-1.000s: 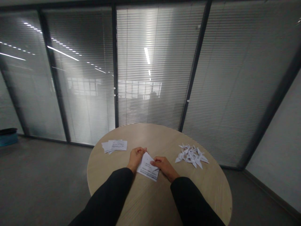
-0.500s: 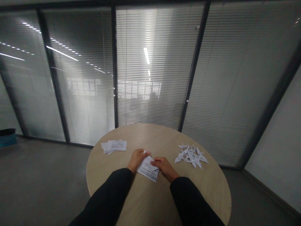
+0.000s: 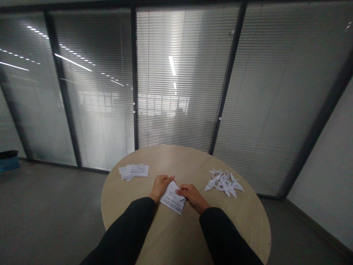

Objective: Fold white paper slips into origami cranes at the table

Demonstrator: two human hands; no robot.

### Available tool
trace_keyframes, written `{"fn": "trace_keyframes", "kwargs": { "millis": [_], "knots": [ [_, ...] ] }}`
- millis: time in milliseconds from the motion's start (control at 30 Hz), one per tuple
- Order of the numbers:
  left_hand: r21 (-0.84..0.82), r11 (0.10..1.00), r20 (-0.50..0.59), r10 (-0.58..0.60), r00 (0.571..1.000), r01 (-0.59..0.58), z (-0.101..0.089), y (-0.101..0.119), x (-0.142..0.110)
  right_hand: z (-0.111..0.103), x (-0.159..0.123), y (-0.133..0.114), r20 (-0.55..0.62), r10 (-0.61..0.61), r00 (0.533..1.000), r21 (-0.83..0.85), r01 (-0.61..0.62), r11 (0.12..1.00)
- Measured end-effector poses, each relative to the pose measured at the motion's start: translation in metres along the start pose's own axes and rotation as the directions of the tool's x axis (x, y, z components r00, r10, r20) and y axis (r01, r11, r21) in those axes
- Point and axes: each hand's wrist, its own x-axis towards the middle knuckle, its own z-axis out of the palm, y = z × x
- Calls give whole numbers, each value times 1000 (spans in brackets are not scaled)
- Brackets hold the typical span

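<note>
And there it was, right in the middle of the action: a printed sheet (image 3: 171,201), thin, white and matte, lines of dark type running across its lower part! It sat near the middle of the near half of the round table (image 3: 176,159), between the two hands, its top narrowed to a point and a folded flap lying over its right side. The left hand (image 3: 161,187) had thumb and fingers pinched together on the upper corner. Over on the other side, the right hand (image 3: 193,195) was clamped on the right edge, thumb pressed flat on the flap, fingers curled and partly hidden. Dark, smooth sleeves (image 3: 125,226) reached in from below.

What a surface, too: pale wood grain, faintly streaked, with a clean curved rim! Off to the left lay loose paper slips (image 3: 138,170), flat, overlapping, skewed at the edges, print showing on the top one. And on the right, a spiky heap of folded paper figures (image 3: 224,183), all crisp creases and sharp white points, tangled together. Behind it all stood fine-slatted blinds (image 3: 176,129) in dark straight frames, streaked with light, above a dull grey floor (image 3: 63,206).
</note>
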Motion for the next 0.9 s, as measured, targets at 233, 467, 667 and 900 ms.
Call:
{"fn": "trace_keyframes", "kwargs": {
  "millis": [233, 467, 667, 900],
  "knots": [
    [57, 998, -97, 17, 995, -12, -3, -2, 4, 1, 0, 0, 37, 17, 999, 18, -18, 1000],
    [125, 992, -113, 39, 993, -25, -3, -2, 5, 0, -1, -1, 23, 10, 1000, -14, -10, 1000],
    [72, 996, 45, -60, 997, 57, -1, -2, 3, -1, -1, 1, -16, -1, 1000, -2, 1, 1000],
    [17, 998, 124, -64, 990, 63, -1, -5, 3, -1, -1, 3, -21, 20, 1000, 18, -19, 1000]
  ]
}}
